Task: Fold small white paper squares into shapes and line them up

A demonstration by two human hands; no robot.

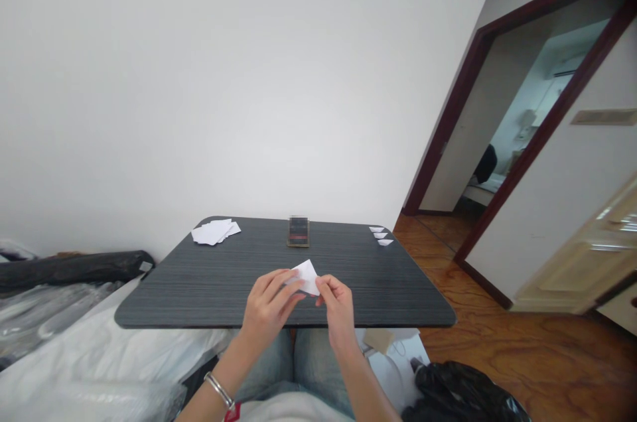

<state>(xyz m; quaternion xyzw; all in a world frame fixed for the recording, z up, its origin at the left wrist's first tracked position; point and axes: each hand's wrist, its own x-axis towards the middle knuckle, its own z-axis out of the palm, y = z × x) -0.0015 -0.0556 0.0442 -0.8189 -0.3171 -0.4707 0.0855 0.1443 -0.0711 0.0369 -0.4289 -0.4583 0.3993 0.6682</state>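
A small piece of white paper (307,275) is held up over the near middle of the dark table (199,289). My left hand (269,302) grips its left side, fingers over the front and thumb below. At its right corner, my right hand (337,302) pinches the paper between thumb and forefinger. Whether the sheet is folded is hard to tell at this size. Several loose white paper sheets (213,232) lie in a pile at the table's far left. Three small folded white paper pieces (380,235) sit in a column at the far right.
A phone (298,231) lies at the table's far middle, near the white wall (279,77). Plastic-wrapped bundles (70,316) are on the left. A black plastic bag (462,392) stands on the wooden floor at right, below the table edge. Farther right is a doorway (472,123).
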